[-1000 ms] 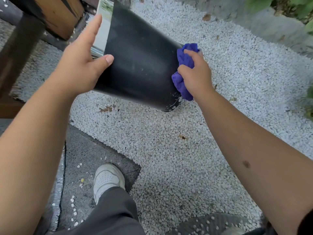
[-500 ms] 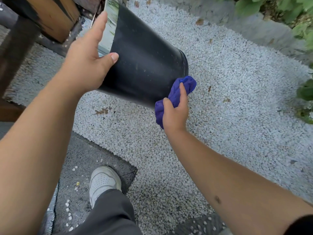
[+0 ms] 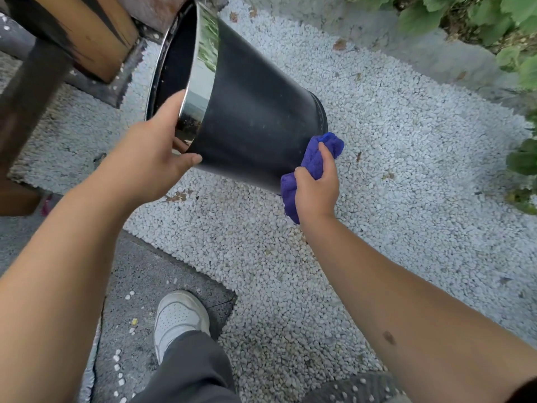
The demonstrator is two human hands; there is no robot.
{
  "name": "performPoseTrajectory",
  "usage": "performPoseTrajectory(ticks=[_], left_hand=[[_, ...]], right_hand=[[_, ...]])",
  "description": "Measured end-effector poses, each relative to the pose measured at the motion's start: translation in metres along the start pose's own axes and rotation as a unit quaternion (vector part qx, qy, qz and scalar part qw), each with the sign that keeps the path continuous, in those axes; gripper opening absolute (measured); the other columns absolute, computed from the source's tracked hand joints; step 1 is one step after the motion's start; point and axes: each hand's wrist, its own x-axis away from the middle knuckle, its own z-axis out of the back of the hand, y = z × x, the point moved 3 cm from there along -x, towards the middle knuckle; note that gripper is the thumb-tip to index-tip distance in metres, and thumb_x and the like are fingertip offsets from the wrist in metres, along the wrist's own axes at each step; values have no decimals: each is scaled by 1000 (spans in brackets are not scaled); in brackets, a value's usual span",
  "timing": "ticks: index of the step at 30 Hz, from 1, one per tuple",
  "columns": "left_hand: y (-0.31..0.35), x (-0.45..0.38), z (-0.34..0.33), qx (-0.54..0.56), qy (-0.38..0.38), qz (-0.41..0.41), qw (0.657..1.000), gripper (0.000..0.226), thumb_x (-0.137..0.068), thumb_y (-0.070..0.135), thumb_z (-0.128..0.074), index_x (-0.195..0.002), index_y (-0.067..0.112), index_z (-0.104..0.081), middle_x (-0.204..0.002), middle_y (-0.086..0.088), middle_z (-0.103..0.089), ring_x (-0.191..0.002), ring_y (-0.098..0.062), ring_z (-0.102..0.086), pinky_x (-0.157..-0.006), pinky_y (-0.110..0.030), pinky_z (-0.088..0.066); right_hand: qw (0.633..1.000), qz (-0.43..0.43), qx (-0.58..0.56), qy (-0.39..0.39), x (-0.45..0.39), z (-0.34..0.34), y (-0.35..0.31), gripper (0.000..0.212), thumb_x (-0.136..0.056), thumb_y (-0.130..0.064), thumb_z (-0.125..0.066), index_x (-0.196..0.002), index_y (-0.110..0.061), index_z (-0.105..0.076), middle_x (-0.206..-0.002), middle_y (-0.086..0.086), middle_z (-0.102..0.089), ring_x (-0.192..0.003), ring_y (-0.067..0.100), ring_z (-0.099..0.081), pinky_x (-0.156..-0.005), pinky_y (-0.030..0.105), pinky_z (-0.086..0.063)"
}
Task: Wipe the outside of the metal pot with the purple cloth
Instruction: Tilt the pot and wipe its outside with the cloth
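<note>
The metal pot [image 3: 255,112] is black-sided with a shiny chrome band at its rim. It is held in the air, tilted on its side, with its mouth facing left and its base to the right. My left hand [image 3: 148,161] grips the rim, thumb on the outside wall, fingers hidden inside. My right hand [image 3: 318,187] clutches the bunched purple cloth [image 3: 312,164] and presses it against the pot's lower edge near the base.
White gravel [image 3: 377,170] covers the ground below the pot. A grey paving slab [image 3: 139,280] lies under my white shoe [image 3: 177,318]. Wooden beams [image 3: 87,33] stand at the upper left. Green leaves [image 3: 479,16] and a concrete kerb run along the upper right.
My right hand slid the cloth from the base face down to the pot's lower edge. The pot's mouth has turned more into view and my left hand's fingers have curled further over the rim.
</note>
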Motion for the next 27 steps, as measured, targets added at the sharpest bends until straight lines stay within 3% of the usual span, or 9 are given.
performPoseTrajectory(ticks=[3,6,8,10,12,17,20,25,27], left_hand=[[16,-10,14,27,29,-27,999,59,-86,9,-72,-128,38,-43,-93,7,-67,-73,9,-58,-66,-28,-45],[41,-25,29,54,52,-82,994,51,-85,13,-71,-128,34,-52,-106,14,-66,-83,6,-63,-68,-11,-42],[55,-32,39,63,75,-126,987,47,-84,22,-68,-128,29,-55,-114,16,-63,-92,2,-60,-76,-14,-40],[60,-37,43,100,57,-148,982,50,-82,25,-67,-131,27,-54,-122,16,-63,-108,0,-58,-93,-22,-44],[56,-38,37,127,22,-150,980,57,-82,22,-67,-137,25,-50,-129,12,-63,-118,-7,-59,-104,-36,-46],[50,-42,31,95,128,-112,981,58,-91,24,-61,-145,16,-40,-139,8,-56,-121,-8,-56,-101,-25,-44],[50,-59,37,11,154,-96,983,54,-93,39,-54,-142,19,-47,-136,-3,-60,-119,-26,-57,-100,-37,-44],[52,-85,40,6,160,-77,984,55,-94,46,-47,-142,19,-48,-142,-6,-54,-133,-23,-48,-110,-34,-36],[48,-88,41,19,164,-67,984,54,-94,46,-48,-141,19,-49,-140,-5,-56,-130,-21,-50,-106,-32,-36]], right_hand=[[999,9,25,19,-5,3,-18,58,-80,-21,-57,-132,-46,-51,-115,-27,-48,-104,-1,-48,-92,20,-32],[1000,-12,15,22,-26,11,-52,32,-70,-24,-53,-90,-47,-63,-81,-26,-59,-72,9,-60,-71,24,-40],[999,-22,-17,-21,-45,17,-76,16,-69,-18,-48,-73,-31,-56,-60,-16,-54,-45,17,-49,-55,22,-32],[995,-26,-49,-86,-62,21,-93,17,-74,-6,-45,-70,-22,-42,-55,-17,-54,-36,15,-38,-48,18,-18],[987,-31,-62,-147,-72,25,-102,26,-76,2,-41,-72,-19,-26,-52,-17,-53,-37,16,-28,-45,19,-11],[978,-22,-121,-167,-75,23,-101,29,-79,5,-39,-73,-19,-24,-53,-19,-50,-39,14,-22,-42,15,-18],[989,25,-53,-134,-77,21,-104,16,-71,-6,-47,-71,-19,-39,-56,-16,-43,-43,15,-30,-47,19,-23],[994,80,-5,-77,-69,21,-98,20,-65,-16,-52,-75,-32,-59,-65,-21,-54,-59,15,-50,-62,30,-39],[995,94,-2,-37,-59,17,-88,37,-68,-19,-53,-98,-37,-63,-83,-31,-57,-75,5,-59,-72,26,-44]])
